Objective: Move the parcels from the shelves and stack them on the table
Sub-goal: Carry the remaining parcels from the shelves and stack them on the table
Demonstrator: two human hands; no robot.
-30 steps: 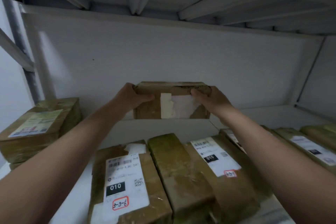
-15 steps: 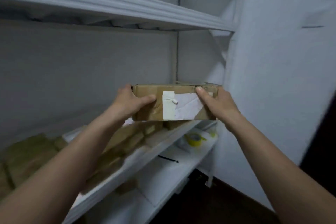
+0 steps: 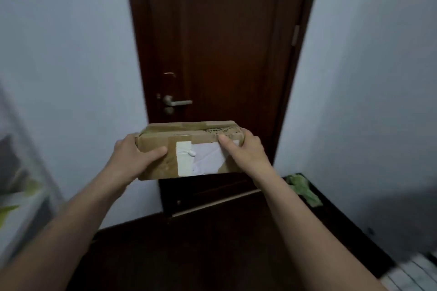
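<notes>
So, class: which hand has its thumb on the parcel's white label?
The right hand: its thumb reaches the white label, while the left hand's rests on brown cardboard.

A dark brown door point(image 3: 224, 42) fills the middle, with a silver lever handle point(image 3: 178, 102) on its left side and a small round lock plate just below the handle. A hinge point(image 3: 295, 35) shows on the door's right edge. Pale bluish-white walls flank it, the left wall point(image 3: 59, 78) and the right wall point(image 3: 378, 78). Below the door a pale strip point(image 3: 212, 205) crosses at an angle, and a dark floor point(image 3: 189, 255) spreads nearer. Right of the door's foot lies a crumpled green thing point(image 3: 303, 190). Far left of the door stands a blurred white shelf point(image 3: 21, 184). The light is dim
</notes>
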